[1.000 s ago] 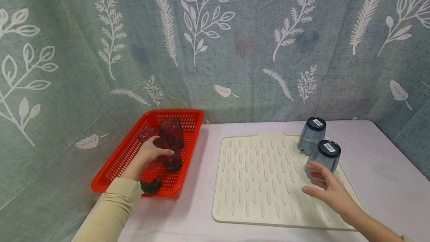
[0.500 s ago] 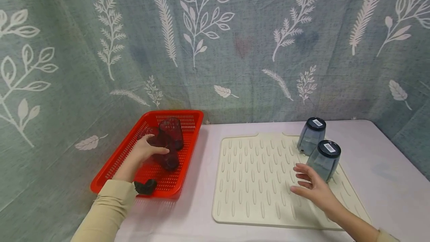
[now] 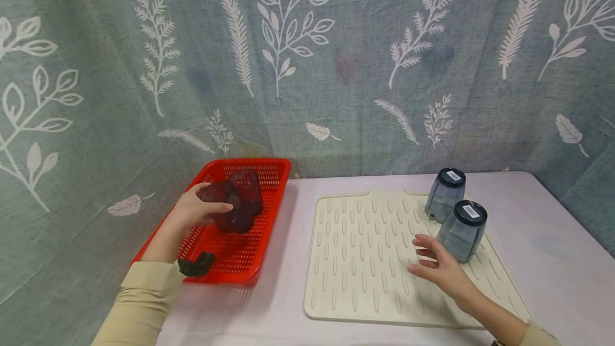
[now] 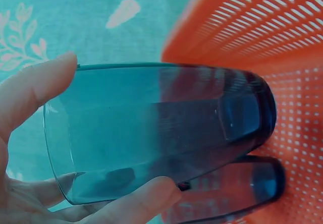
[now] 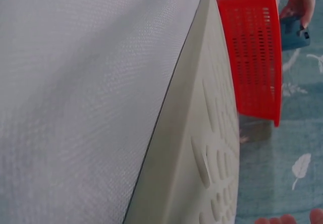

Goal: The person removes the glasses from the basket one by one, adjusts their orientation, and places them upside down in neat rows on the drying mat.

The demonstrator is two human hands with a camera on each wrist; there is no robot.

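Note:
In the head view my left hand (image 3: pixel 194 208) is over the red basket (image 3: pixel 261 268), gripping a tinted drinking glass (image 4: pixel 151 128) near its open rim. The left wrist view shows thumb and fingers on either side of that rim, the glass lying sideways with its dark base away from the palm. Another glass (image 4: pixel 232 188) is beneath it, and a further glass (image 3: pixel 247 186) leans at the basket's far end. My right hand (image 3: pixel 444 271) hovers above the cream drying mat (image 3: pixel 365 260), fingers loosely bent and holding nothing, left of an upside-down glass (image 3: pixel 462 236).
A second upside-down glass (image 3: pixel 447 196) stands behind the first at the mat's right side; both bases carry white labels. A white cloth (image 3: pixel 283 303) covers the table. The leaf-patterned curtain (image 3: pixel 336 68) hangs behind and along the left.
My left hand has closed on a glass and drawn it left and slightly upward. My right hand has moved left, away from the nearer upside-down glass.

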